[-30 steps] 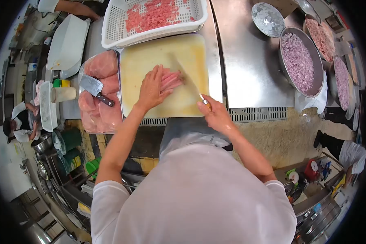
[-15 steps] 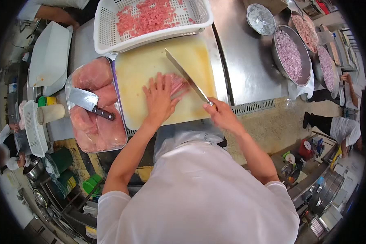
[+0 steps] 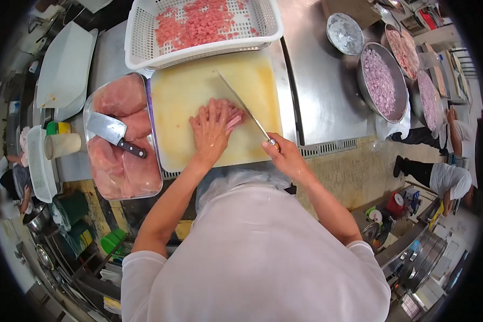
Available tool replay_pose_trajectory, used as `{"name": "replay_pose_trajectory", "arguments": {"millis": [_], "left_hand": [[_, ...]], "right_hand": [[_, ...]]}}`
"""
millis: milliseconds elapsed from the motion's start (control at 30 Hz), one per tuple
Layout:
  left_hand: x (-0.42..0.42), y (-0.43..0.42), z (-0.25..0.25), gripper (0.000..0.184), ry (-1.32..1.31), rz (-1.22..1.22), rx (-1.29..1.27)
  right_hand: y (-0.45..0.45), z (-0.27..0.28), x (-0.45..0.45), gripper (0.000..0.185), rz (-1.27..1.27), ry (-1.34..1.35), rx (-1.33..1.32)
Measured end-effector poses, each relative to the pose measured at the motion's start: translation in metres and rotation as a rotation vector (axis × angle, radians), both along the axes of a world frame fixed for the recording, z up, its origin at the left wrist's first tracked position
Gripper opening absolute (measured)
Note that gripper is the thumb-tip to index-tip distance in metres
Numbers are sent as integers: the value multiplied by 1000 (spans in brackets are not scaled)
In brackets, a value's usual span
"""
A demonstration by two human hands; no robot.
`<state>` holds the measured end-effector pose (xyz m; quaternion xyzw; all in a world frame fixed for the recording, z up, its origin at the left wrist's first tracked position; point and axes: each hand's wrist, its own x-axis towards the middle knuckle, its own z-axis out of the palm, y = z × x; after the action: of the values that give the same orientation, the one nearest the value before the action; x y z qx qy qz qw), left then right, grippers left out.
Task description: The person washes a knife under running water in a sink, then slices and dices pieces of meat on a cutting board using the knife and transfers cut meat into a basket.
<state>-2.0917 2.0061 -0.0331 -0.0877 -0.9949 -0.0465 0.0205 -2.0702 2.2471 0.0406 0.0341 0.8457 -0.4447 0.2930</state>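
A cutting board [image 3: 188, 86] lies before me with strips of pink meat [image 3: 234, 119] on it. My left hand [image 3: 210, 131] presses on the strips, fingers spread and pointing away from me, covering part of them. In my right hand [image 3: 282, 153] is the handle of a long knife [image 3: 241, 102]; its blade slants up and left, at the right end of the strips. Left of the board, a clear tray [image 3: 160, 185] holds large pieces of meat [image 3: 122, 95], with a cleaver [image 3: 107, 127] resting on top. Beyond the board stands a white basket [image 3: 204, 52] of diced meat [image 3: 198, 24].
On the right stand a metal bowl of chopped onion [image 3: 380, 80], a smaller bowl [image 3: 345, 34] and a bowl of minced meat [image 3: 402, 52]. A white tub [image 3: 64, 67] and a cup [image 3: 63, 145] are at the left. Other people [image 3: 449, 180] are at the far right and left edges.
The view has shifted. Over the last second my left hand has spread its fingers on the meat. The knife stays in my right hand, its blade at the strips' right end.
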Motion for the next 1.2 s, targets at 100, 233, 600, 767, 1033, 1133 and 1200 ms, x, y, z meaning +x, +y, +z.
{"name": "replay_pose_trajectory", "arguments": {"millis": [100, 233, 600, 767, 1033, 1133, 1200], "left_hand": [[3, 3, 1, 82, 81, 22, 13], [4, 8, 9, 71, 33, 37, 7], [-31, 16, -3, 27, 238, 88, 184], [-27, 15, -8, 28, 185, 86, 132], [-28, 14, -7, 40, 112, 76, 126], [-30, 14, -10, 41, 42, 100, 122], [-24, 13, -6, 42, 41, 87, 116]], "right_hand": [[4, 5, -2, 60, -21, -16, -20], [9, 36, 3, 59, -22, -22, -26], [-12, 25, 0, 53, 76, 47, -30], [-44, -16, -40, 51, 121, 211, -67], [-31, -6, -28, 52, 101, 162, -60], [-40, -16, -43, 54, 130, 167, -63], [-43, 3, -38, 55, 108, 85, -36]]}}
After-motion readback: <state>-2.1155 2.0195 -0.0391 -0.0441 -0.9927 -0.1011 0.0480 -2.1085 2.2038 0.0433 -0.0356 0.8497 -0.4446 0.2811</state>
